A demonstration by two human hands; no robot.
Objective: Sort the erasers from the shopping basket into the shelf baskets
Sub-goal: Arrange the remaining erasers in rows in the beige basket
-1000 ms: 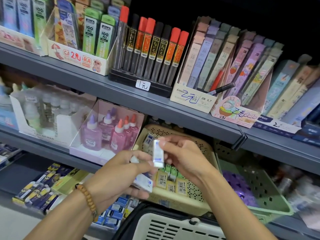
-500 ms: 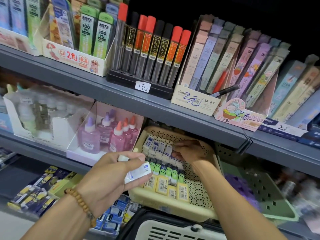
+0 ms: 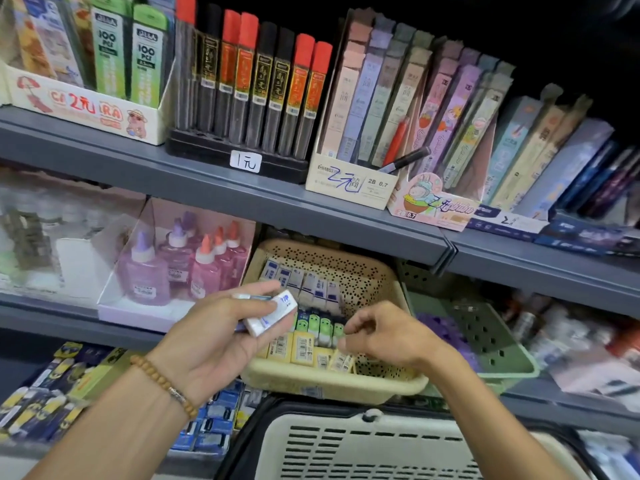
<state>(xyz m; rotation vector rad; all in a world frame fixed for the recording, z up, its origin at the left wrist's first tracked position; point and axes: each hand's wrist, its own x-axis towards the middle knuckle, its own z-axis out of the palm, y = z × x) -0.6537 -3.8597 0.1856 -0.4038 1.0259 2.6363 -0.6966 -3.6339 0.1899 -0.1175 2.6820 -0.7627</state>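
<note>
My left hand (image 3: 214, 336) holds a few white erasers with blue print (image 3: 272, 313) just in front of the cream shelf basket (image 3: 332, 384). That basket holds rows of white-and-blue erasers (image 3: 304, 284), green-capped erasers (image 3: 320, 325) and yellow barcoded erasers (image 3: 304, 348). My right hand (image 3: 384, 336) hovers over the basket's front right, fingers loosely curled, with nothing visible in it. The white shopping basket (image 3: 363, 448) with a black rim sits below at the bottom edge; its contents are hidden.
A green shelf basket (image 3: 485, 341) with purple items stands right of the cream one. Pink and purple glue bottles (image 3: 180, 268) sit in a box to the left. The shelf above (image 3: 242, 199) carries pencil-lead tubes and boxes. Blue and yellow packs fill the lower shelf (image 3: 52, 403).
My right hand put a white eraser into the cream basket's back row and has drawn back toward the front, with nothing in it. My left hand still holds its erasers.
</note>
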